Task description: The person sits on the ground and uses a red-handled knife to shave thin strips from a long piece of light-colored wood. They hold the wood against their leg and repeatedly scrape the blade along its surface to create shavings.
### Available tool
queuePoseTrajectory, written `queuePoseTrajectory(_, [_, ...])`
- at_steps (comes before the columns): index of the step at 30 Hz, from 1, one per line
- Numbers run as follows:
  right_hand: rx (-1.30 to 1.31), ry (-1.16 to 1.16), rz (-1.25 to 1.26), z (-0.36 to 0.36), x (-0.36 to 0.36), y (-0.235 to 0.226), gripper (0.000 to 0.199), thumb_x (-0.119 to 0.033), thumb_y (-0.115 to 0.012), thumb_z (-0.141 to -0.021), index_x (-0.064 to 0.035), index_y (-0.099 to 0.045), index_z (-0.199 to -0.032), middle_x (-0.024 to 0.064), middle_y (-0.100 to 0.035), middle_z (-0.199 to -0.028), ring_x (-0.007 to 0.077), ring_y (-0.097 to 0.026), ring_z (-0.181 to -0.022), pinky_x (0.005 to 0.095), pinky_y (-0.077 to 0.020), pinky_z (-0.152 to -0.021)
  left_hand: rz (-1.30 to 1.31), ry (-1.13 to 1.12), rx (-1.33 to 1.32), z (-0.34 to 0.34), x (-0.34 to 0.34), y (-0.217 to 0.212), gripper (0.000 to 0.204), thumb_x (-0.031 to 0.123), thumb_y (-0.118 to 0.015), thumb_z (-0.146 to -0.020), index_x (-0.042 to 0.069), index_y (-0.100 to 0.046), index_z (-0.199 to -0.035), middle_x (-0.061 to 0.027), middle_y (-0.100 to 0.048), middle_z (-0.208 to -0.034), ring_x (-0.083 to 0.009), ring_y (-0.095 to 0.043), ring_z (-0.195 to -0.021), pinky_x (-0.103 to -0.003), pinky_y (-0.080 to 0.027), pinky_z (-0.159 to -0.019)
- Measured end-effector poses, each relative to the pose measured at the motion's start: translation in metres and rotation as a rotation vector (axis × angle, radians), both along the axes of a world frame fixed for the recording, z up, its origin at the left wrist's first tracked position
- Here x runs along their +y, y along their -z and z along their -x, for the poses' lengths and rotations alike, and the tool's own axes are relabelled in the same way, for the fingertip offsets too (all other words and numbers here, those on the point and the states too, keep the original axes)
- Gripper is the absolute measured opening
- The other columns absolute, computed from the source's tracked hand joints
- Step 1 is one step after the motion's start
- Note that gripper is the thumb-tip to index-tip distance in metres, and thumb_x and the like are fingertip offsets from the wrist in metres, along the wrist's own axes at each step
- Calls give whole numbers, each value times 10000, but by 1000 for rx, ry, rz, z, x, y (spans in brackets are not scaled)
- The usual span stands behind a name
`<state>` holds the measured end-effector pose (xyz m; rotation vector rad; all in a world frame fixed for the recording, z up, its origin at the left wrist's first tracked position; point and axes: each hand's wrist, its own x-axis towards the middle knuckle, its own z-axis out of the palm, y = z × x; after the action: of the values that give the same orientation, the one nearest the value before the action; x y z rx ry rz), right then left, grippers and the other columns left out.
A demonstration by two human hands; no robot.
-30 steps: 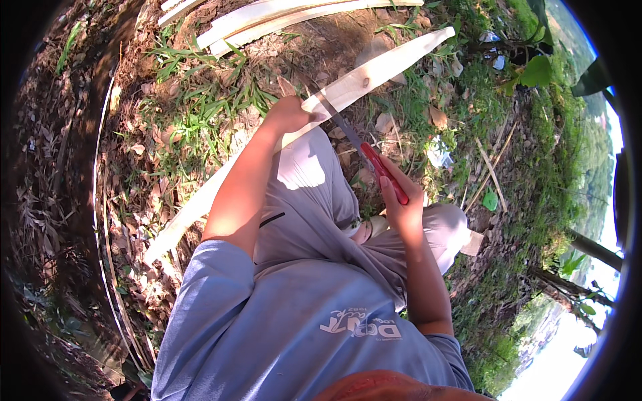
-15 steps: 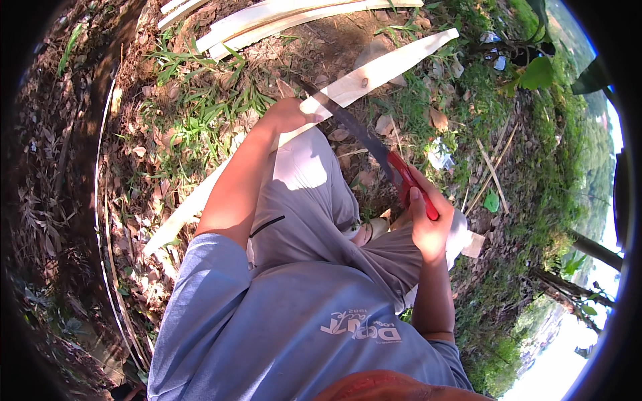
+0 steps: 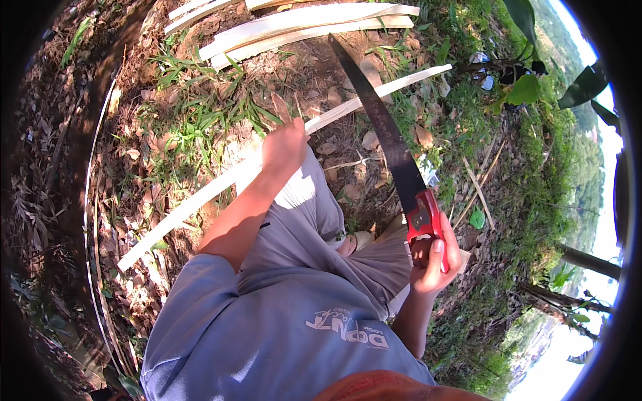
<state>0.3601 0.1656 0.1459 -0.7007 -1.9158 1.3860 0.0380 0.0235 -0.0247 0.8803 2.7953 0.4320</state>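
My left hand (image 3: 285, 145) is closed around a long pale wooden board (image 3: 194, 204), which slants from the lower left up to the right across my bent knee. The board is turned so a narrow side shows. My right hand (image 3: 435, 260) grips the red handle of a curved pruning saw (image 3: 384, 123). The saw's dark blade points up and away, its tip beyond the board. In the picture the blade crosses over the board's right part; whether it touches the wood I cannot tell.
Several pale boards (image 3: 307, 28) lie on the ground at the far side. Grass (image 3: 207, 127) and dry leaves cover the soil around me. Thin sticks (image 3: 481, 187) lie crossed to the right, and a long thin strip (image 3: 91, 200) curves along the left.
The saw has swung more upright and moved right, showing its blade broadside. The board has rolled from its wide face toward its edge, and my left hand has turned with it.
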Motion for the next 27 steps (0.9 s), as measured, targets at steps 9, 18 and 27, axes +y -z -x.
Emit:
queuePoseTrajectory(9, [-121,14,-89,-3,-28,10,590,-343,-706,-1056,130,-656,-1405,135,-789,-983,141,-703,-845,295,-577,-857,1,56,177,-18,2,17,216,144,-699,-900,44,-611,-1070,-145,-746,-1020,-306,-742,-1019,-425,-624,-849])
queuePoseTrajectory(18, [-273,-124,-31,0,-39,54,421,-52,-711,-1028,34,-680,-1439,163,-787,-1289,162,-746,-1107,306,-563,-974,122,76,75,-18,8,15,213,178,-746,-854,45,-752,-1020,-143,-775,-1003,-322,-761,-1016,-439,-636,-846])
queuePoseTrajectory(27, [-304,-35,-126,-16,-43,52,420,-156,-704,-1038,25,-690,-1417,182,-773,-1270,264,-723,-1199,376,-543,-1056,100,123,-40,2,-6,-17,308,379,-792,-893,92,-782,-1003,-135,-781,-953,-340,-772,-936,-486,-614,-794])
